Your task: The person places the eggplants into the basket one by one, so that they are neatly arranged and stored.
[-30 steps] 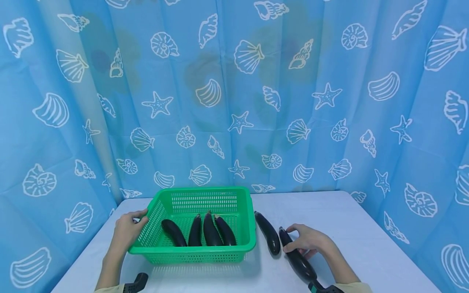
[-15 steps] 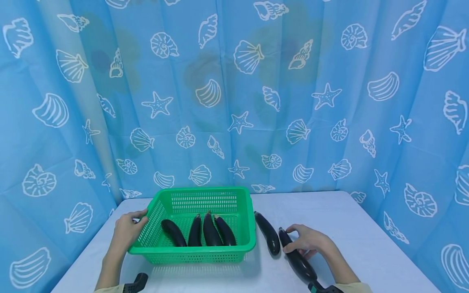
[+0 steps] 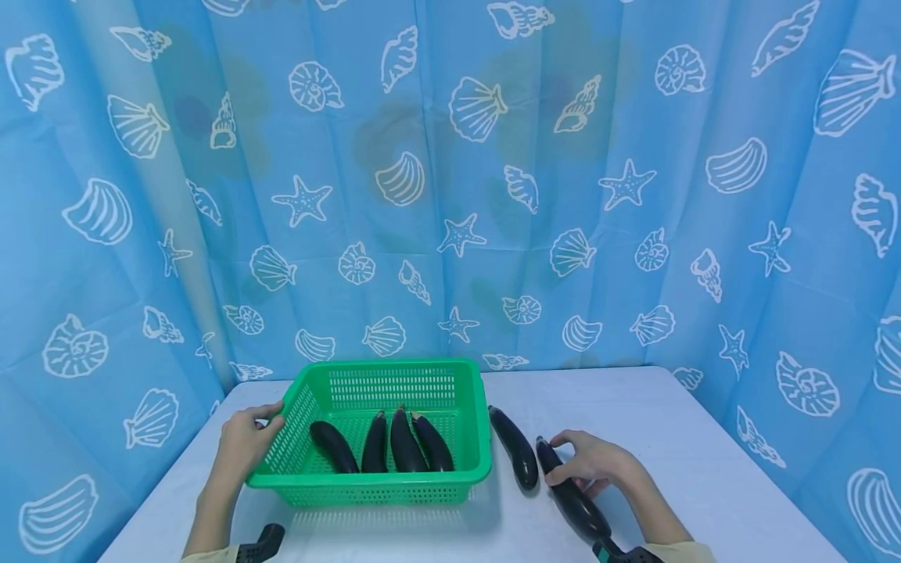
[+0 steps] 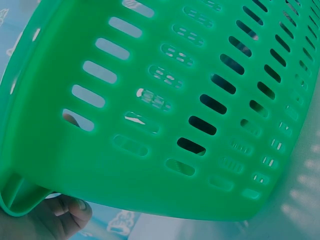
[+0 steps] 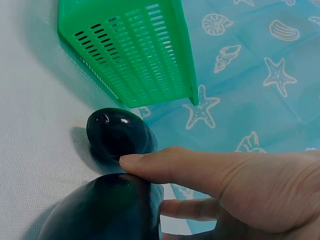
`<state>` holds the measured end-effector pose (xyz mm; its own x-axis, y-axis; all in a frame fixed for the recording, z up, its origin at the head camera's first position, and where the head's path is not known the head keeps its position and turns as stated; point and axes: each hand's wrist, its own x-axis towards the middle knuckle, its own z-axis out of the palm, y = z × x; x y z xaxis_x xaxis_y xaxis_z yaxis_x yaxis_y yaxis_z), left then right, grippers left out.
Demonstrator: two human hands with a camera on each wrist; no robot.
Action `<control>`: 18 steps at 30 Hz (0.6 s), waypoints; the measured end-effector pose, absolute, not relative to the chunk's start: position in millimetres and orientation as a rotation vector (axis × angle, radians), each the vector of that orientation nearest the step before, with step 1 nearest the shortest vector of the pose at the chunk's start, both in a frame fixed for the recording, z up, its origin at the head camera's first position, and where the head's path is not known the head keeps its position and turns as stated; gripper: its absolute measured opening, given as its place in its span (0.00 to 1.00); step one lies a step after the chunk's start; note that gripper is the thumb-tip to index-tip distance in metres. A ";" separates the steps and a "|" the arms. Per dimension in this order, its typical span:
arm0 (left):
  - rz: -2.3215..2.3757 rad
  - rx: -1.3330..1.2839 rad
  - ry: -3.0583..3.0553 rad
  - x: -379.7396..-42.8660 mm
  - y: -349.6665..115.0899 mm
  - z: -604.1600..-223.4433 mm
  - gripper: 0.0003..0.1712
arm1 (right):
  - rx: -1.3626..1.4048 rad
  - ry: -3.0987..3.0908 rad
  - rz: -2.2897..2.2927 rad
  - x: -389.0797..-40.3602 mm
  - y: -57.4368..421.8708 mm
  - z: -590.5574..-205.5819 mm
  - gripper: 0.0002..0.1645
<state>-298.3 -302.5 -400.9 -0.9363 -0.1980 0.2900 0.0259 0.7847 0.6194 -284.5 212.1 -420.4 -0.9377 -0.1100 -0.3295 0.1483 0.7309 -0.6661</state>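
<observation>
A green plastic basket (image 3: 380,478) with slotted walls stands left of centre in the head view, several dark eggplants (image 3: 406,446) lying inside. At its left end, my left hand (image 3: 246,442) grips the rim; curled fingertips (image 4: 79,205) show beneath the lip in the left wrist view. Right of the basket, my right hand (image 3: 598,461) holds an eggplant (image 3: 579,508) near its stem end, thumb on one side and fingers on the other. Another eggplant (image 3: 519,453) lies between that one and the basket. In the right wrist view the thumb (image 5: 170,165) crosses over the held eggplant.
A white-covered table (image 3: 676,438) bears everything. Behind it and along both sides hangs a blue curtain (image 3: 450,195) printed with white shells and starfish. Black wrist gear (image 3: 260,545) sits at the left forearm, and similar gear (image 3: 633,554) at the right.
</observation>
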 end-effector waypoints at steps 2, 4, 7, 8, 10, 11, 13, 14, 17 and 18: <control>-0.927 0.131 -2.636 -297.7 -302.3 -400.3 0.23 | 0.036 2.587 -1.037 -284.5 212.5 -420.2 0.43; -0.932 0.126 -2.636 -297.3 -302.0 -399.6 0.23 | 0.039 2.587 -1.035 -284.8 213.1 -420.6 0.43; -0.935 0.123 -2.636 -297.1 -301.6 -399.2 0.23 | 0.042 2.586 -1.038 -285.2 214.0 -421.3 0.43; -0.934 0.126 -2.636 -297.0 -301.5 -399.3 0.23 | 0.040 2.587 -1.038 -285.3 214.2 -421.5 0.43; -0.934 0.130 -2.634 -296.6 -301.2 -399.4 0.23 | 0.036 2.586 -1.044 -285.7 214.7 -421.7 0.43; -0.936 0.131 -2.632 -296.2 -301.0 -399.4 0.23 | 0.035 2.585 -1.047 -285.7 214.8 -421.7 0.44; -0.939 0.136 -2.632 -295.7 -300.8 -399.4 0.23 | 0.034 2.584 -1.049 -286.0 215.2 -421.7 0.44; -0.943 0.134 -2.633 -295.7 -300.8 -399.4 0.23 | 0.035 2.582 -1.050 -285.9 215.4 -421.4 0.44; -0.948 0.128 -2.633 -295.6 -300.7 -398.9 0.23 | 0.038 2.578 -1.055 -285.8 215.9 -420.8 0.44; -0.948 0.129 -2.636 -295.8 -300.7 -398.8 0.23 | 0.039 2.577 -1.056 -285.6 216.0 -420.5 0.44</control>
<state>-295.8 -300.7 -398.8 -0.9396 -0.1956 0.2810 0.0281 0.7740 0.6325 -285.6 216.0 -420.5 -0.9368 -0.1072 -0.3330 0.1573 0.7213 -0.6745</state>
